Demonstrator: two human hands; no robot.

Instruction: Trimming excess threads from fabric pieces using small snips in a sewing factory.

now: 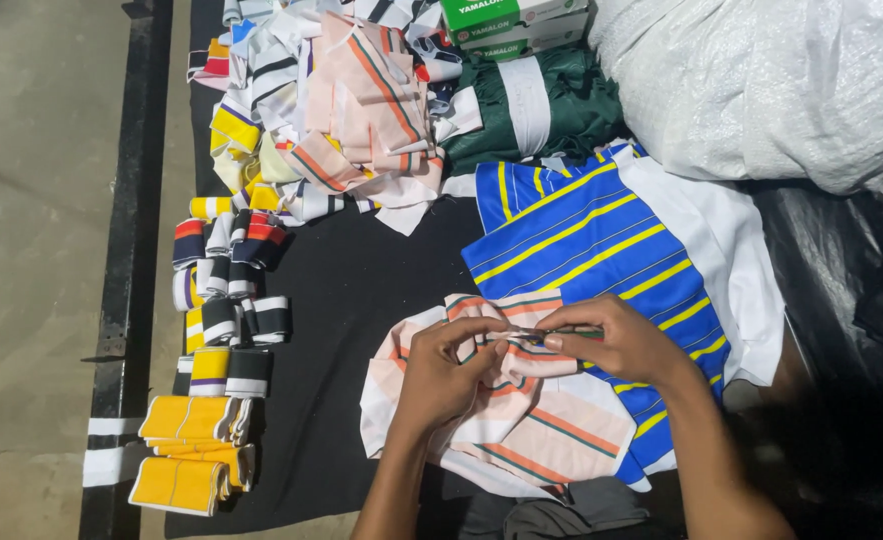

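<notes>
Left hand (441,375) and right hand (611,340), each grip pinched shut on peach striped cloth (521,420), mid-tabletop (361,280). Blue yellow-striped fabric (581,240) underneath, right. Folded yellow bands (186,450) left, scrap pile (341,110) beyond, white sack (761,80) top right.

A table covered in black cloth (361,290) carries everything. Along its left side lie folded rib-knit pieces: yellow ones (189,452) nearest, then black-and-white and striped ones (233,320) further up. At the far end sits a loose heap of striped fabric scraps (331,110), peach, white and yellow. Beside the heap rests a dark green folded bundle (531,110) with green-and-white boxes (511,25) just behind it. A blue fabric with yellow stripes (581,240) lies spread towards the right (white cloth shows at its edge), and a peach striped piece (531,430) overlaps its near corner. A big white woven sack (761,80) fills the far right.
</notes>
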